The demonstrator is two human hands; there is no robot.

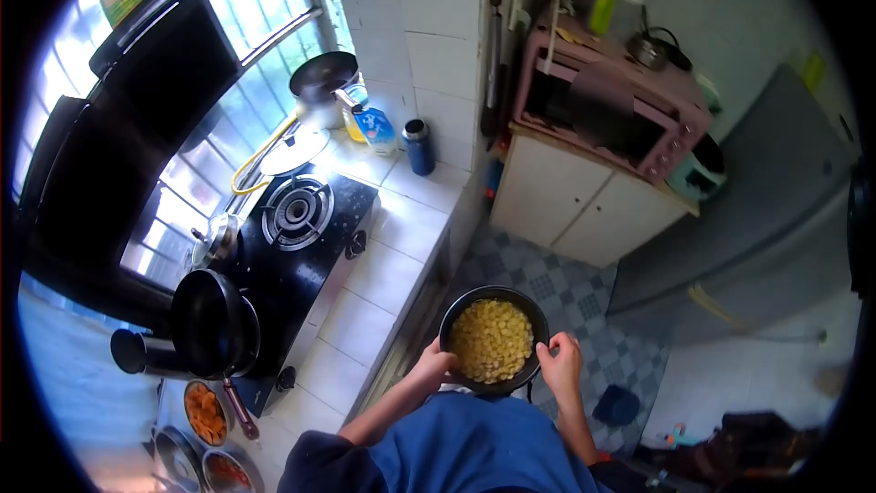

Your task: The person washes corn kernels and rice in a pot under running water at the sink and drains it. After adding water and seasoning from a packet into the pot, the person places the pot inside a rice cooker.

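Observation:
A round dark pot [449, 310] is held in front of my body, above the floor. Inside it lie many small pale-yellow food pieces [491, 340]; their exact kind is hard to make out. My left hand [435, 364] grips the pot's left rim, with the fingers partly hidden. At the right rim, my right hand [560, 361] is closed on the edge, thumb toward the inside. The pot looks roughly level.
To the left, a black gas stove [301, 260] bears a frying pan [205, 319]. Bowls of orange pieces [206, 413] and red food [226, 472] stand nearby. A blue flask [418, 146] is on the tiled counter. A pink oven [607, 100] tops a cabinet [557, 187]; a grey fridge [730, 210] stands right.

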